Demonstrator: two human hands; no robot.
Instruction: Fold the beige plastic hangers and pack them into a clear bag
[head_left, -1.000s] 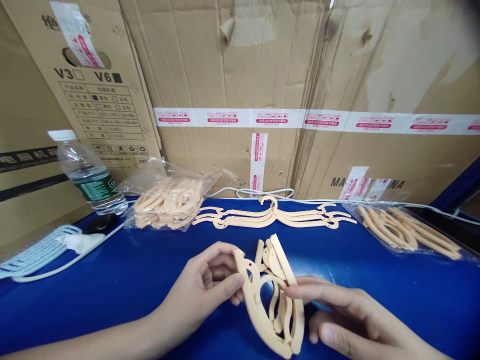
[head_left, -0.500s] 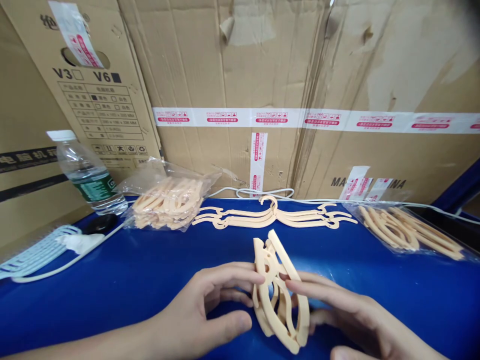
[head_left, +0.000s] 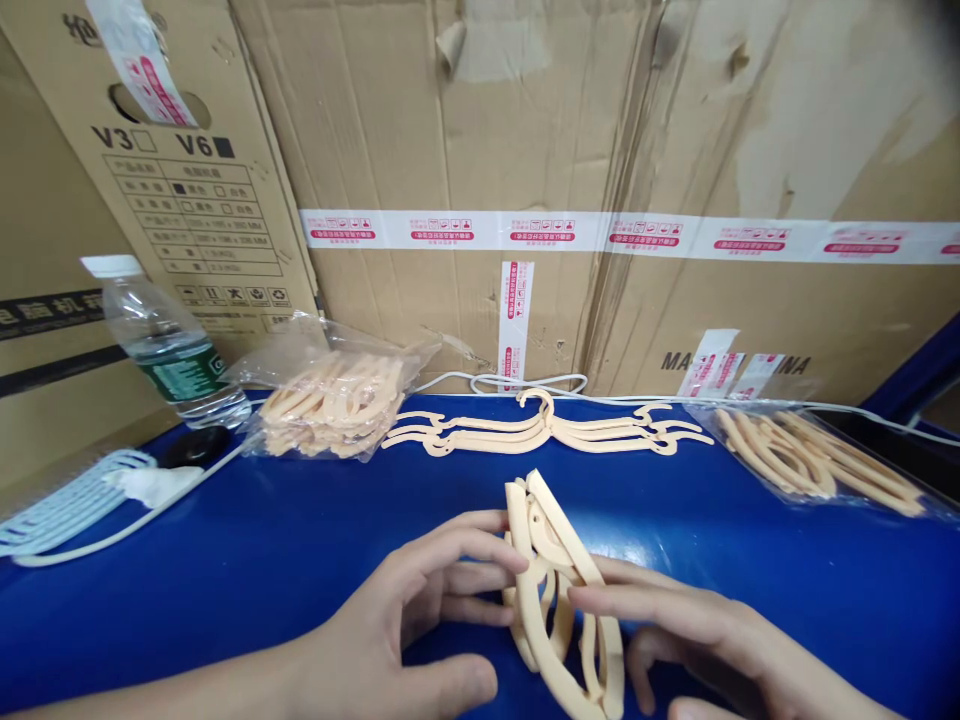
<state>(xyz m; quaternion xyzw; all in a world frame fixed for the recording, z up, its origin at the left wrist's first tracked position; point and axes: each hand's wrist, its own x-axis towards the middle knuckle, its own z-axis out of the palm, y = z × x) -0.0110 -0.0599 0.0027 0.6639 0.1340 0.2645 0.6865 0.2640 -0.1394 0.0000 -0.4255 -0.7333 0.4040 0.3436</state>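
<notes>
Cream folding hangers (head_left: 531, 605) lean together between the left hand (head_left: 405, 610) and right hand (head_left: 701, 625). Loose fingers touch both sides, thumbs off. Straightening seems underway; the next move needs gentle, even pushes.

Beside the folded hanger (head_left: 564, 531), the left hand (head_left: 401, 612) blocks 9 o'clock and the right hand (head_left: 712, 635) blocks 3; low passage runs over blue tabletop (head_left: 442, 488) toward 11 and 1. Beyond lie opened hangers (head_left: 551, 428) at 12, bagged hangers at 10 (head_left: 341, 400) and 2 (head_left: 817, 462), then cardboard (head_left: 450, 150).
</notes>
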